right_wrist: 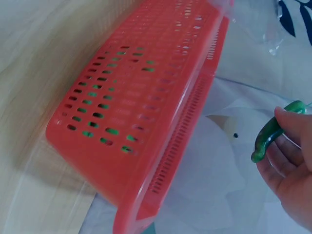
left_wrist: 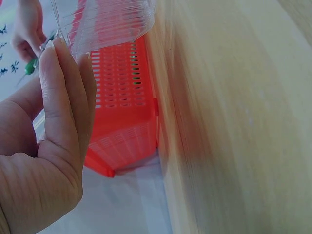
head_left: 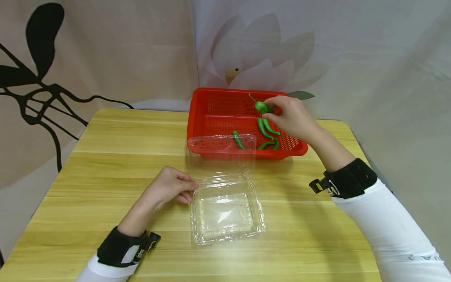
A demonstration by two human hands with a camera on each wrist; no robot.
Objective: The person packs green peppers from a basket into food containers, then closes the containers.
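Wood-grain table (head_left: 105, 168) is filling the foreground, rounded far corners showing. Pale cloth backdrop (head_left: 370, 58) is hanging behind it, a vertical seam (head_left: 194, 43) splitting beige from greyer white. Faded lotus print (head_left: 264, 47) is sitting right of the seam, green leaf print (head_left: 301, 95) poking out below right. Black leaf-and-branch motif (head_left: 46, 37) is sprawling far left, thin lines reaching the table edge.
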